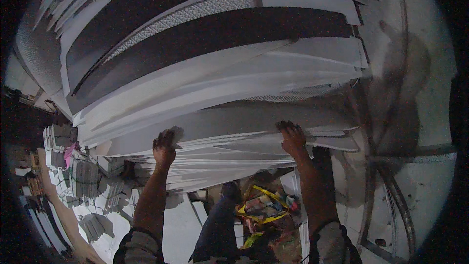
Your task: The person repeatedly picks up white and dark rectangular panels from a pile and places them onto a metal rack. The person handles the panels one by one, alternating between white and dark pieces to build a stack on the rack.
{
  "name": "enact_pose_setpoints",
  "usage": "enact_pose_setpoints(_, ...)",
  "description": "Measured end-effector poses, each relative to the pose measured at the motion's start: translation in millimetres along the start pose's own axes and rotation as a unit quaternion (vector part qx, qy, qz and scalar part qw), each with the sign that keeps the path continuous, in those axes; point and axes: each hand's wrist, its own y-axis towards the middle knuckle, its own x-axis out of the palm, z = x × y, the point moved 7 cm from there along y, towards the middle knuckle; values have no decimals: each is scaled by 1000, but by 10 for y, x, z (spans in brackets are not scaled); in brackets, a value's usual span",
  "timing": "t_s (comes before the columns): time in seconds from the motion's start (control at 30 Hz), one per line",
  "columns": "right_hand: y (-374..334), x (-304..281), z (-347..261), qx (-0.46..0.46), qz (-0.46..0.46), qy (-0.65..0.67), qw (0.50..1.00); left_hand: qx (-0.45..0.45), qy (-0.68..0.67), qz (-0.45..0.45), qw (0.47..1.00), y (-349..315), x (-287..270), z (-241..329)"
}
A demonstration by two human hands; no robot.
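Note:
My left hand [165, 147] is closed over the front edge of a pale grey sheet [229, 123] on a tall stack, its fingertips on top. Farther right, my right hand [293, 140] grips the same edge, fingers bent over the upper face. The thumbs are hard to make out. Beneath lie several thin white sheets [224, 159] with uneven, fanned edges. Behind my hands rise more white sheets [195, 85] and dark grey panels [220, 34], bowed in the picture. A strip with a quilted pattern [190, 13] shows between two dark panels.
Tied bundles of white pieces [85, 173] stand at the left, one with a pink scrap [70, 155]. Near my leg [220, 230] lies a heap of mixed scraps with a yellow strap [268, 219]. A pale wall [430, 112] closes off the right side.

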Motion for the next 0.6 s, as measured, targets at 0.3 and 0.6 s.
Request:
enact_pose_setpoints(0.3,441,-798,-437,-16,259,-106,960,-46,52,81,994,39,-322,-226)
enact_pose_setpoints(0.6,555,478,-80,13,20,-114,993,35,46,22,998,149,146,-83)
